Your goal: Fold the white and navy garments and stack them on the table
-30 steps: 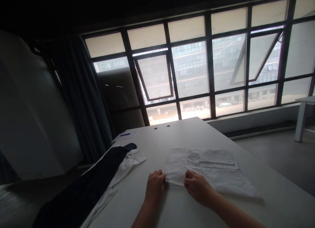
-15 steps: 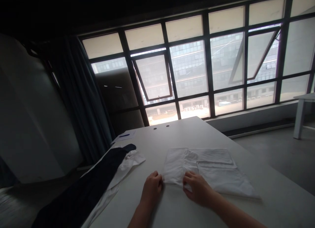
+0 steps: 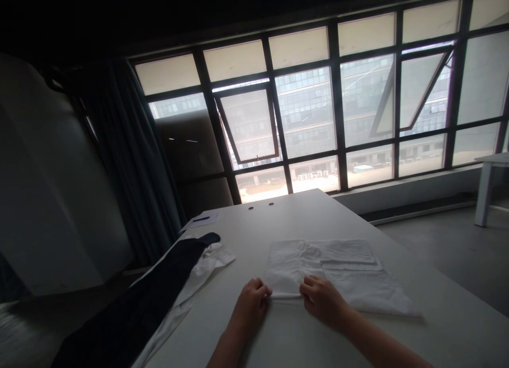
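A folded white garment [image 3: 350, 278] lies flat on the white table [image 3: 278, 222], a long folded strip lying across its far right part. At its near left corner, my left hand [image 3: 251, 300] is closed with the fingertips pinching the cloth. My right hand [image 3: 323, 299] grips the near edge further right, thumb and fingers pressed together on the fabric. Between the two hands the near edge runs nearly straight. Wrinkles cross the cloth just beyond my right hand.
Dark clothing [image 3: 159, 288] and a white cloth [image 3: 210, 259] lie along the table's left side. Papers [image 3: 209, 216] with a blue pen [image 3: 201, 219] rest at the far left edge. Tall windows and a dark curtain [image 3: 131, 145] stand beyond. Another white table [image 3: 483, 187] is at right.
Both my hands have shifted slightly to the right with the near left edge of the white garment. That edge now looks straighter, and the strip has barely moved.
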Demonstrator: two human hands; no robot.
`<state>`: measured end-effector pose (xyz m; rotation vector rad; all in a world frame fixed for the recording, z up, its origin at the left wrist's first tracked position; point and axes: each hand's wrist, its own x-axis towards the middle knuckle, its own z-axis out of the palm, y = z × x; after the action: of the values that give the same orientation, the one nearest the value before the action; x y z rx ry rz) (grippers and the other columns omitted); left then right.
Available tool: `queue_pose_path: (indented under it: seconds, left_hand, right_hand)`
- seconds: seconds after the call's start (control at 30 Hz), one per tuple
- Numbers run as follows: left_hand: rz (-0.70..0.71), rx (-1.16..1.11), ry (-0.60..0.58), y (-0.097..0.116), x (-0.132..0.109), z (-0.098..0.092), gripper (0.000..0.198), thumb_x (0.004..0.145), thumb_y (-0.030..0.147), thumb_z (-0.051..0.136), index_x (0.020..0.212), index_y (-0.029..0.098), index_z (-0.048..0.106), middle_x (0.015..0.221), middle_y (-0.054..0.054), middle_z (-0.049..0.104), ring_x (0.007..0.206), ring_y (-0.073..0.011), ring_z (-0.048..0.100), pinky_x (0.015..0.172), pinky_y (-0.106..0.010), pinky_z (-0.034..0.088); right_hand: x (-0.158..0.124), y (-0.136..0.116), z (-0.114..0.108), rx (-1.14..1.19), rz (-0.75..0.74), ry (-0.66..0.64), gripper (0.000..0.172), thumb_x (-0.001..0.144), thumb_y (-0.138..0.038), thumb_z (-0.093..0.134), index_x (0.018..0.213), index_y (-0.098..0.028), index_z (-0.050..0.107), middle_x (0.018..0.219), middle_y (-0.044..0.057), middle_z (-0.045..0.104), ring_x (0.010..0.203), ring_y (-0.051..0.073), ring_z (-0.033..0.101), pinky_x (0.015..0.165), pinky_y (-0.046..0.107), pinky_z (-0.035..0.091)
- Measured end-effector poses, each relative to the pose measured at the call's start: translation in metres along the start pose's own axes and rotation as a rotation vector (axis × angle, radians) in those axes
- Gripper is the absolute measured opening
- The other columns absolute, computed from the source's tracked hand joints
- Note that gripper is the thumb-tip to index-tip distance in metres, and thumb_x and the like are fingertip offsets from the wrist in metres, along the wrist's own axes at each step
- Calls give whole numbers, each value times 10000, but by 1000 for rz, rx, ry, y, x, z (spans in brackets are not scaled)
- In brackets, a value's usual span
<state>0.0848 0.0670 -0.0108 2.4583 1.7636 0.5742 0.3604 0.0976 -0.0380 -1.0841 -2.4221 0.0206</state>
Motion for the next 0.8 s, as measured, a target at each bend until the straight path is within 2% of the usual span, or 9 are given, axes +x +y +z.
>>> queue_pose_path:
  seconds: [0.1, 0.33, 0.47, 0.5, 0.57, 0.67, 0.73, 0.8]
  left_hand:
    - [13, -11, -13, 1, 1, -2, 396, 733, 13, 508, 933, 257, 749, 972, -21, 682, 982, -188, 594, 890, -278, 419]
    - [-24, 3, -25, -1, -4, -11, 314, 703, 51, 563, 888, 240, 733, 956, -10, 694, 920, -173, 623, 863, -261, 423]
    - [-73, 48, -1, -1, -2, -16, 219, 780, 83, 558, 799, 228, 721, 870, -14, 691, 902, -194, 631, 890, -296, 429]
    - [-88, 63, 18, 1, -2, -17, 242, 811, 79, 535, 824, 225, 728, 876, -24, 693, 927, -207, 631, 910, -315, 430]
    - [-109, 87, 72, 10, -1, -16, 353, 857, 45, 477, 1024, 227, 731, 992, -47, 701, 1021, -229, 622, 961, -345, 433]
    - [-28, 81, 140, 32, -2, -6, 521, 903, 47, 441, 1358, 253, 591, 1288, -73, 650, 1208, -240, 571, 1073, -367, 421]
    - [101, 51, 74, 46, -3, 7, 519, 963, 149, 449, 1462, 278, 504, 1471, -60, 554, 1369, -249, 472, 1173, -399, 358]
    - [192, 9, -85, 55, -5, 20, 529, 1013, 304, 448, 1539, 320, 401, 1609, -15, 396, 1494, -255, 317, 1244, -447, 256]
  right_hand:
    - [-3, 1, 2, 42, -50, -50, 171, 740, -91, 553, 785, -226, 647, 858, 19, 668, 823, 167, 589, 747, 262, 387]
    - [-6, -4, 1, 84, 28, -59, 167, 698, -104, 550, 764, -221, 649, 853, 21, 660, 821, 167, 579, 739, 264, 376]
    - [-7, -4, -2, 130, 41, -55, 122, 804, -172, 556, 741, -215, 651, 835, 19, 657, 803, 155, 583, 749, 258, 381]
    - [-6, -4, -2, 134, 43, -49, 157, 845, -196, 543, 733, -213, 651, 828, 18, 657, 797, 152, 587, 754, 258, 384]
    - [-5, -4, -1, 132, 45, -43, 213, 897, -230, 524, 729, -212, 655, 826, 20, 662, 798, 153, 597, 765, 263, 390]
    - [-4, -5, 1, 124, 58, -47, 203, 906, -248, 539, 753, -212, 668, 841, 26, 673, 811, 164, 611, 778, 274, 401]
    - [-5, -7, 2, 130, 69, -47, 184, 905, -245, 546, 783, -212, 680, 860, 33, 681, 834, 172, 618, 794, 279, 408]
    - [-5, -9, -1, 139, 75, -51, 174, 902, -232, 543, 812, -211, 690, 878, 39, 689, 852, 175, 623, 803, 277, 413]
